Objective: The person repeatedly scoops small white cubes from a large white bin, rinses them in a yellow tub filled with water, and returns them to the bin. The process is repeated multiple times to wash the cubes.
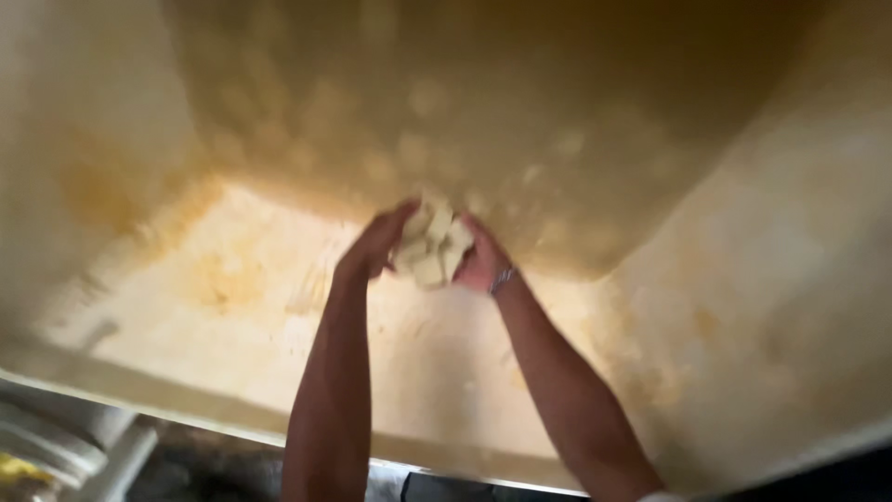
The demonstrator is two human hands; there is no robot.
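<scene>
I have both hands cupped around a heap of pale chunks (pixel 431 244), pressing it from 2 sides. My left hand (pixel 376 244) closes against its left flank with the fingers curled up toward the top, and my right hand (pixel 481 260) closes against its right flank, a thin band (pixel 503 278) at that wrist. The heap sits between my palms, well forward of me, low inside a big yellowish tub (pixel 232 279) and right at the edge of a murky brownish liquid (pixel 520 121) that fills the far part of it.

The chunks are cream-coloured, blocky and squarish (the picture is blurred, so I cannot count them or tell 1 piece from the next cleanly). The clump has no clear long axis; it is about as tall as it is wide, and its faces tilt every which way. More pale blurred pieces show faintly in the liquid beyond.

The tub floor under my forearms is stained orange-yellow. Its near rim runs across the bottom of the view. Below that rim, at lower left, lies a pale rounded thing (pixel 56 437) with a scrap of yellow (pixel 17 469) beside it; I cannot tell what either is.
</scene>
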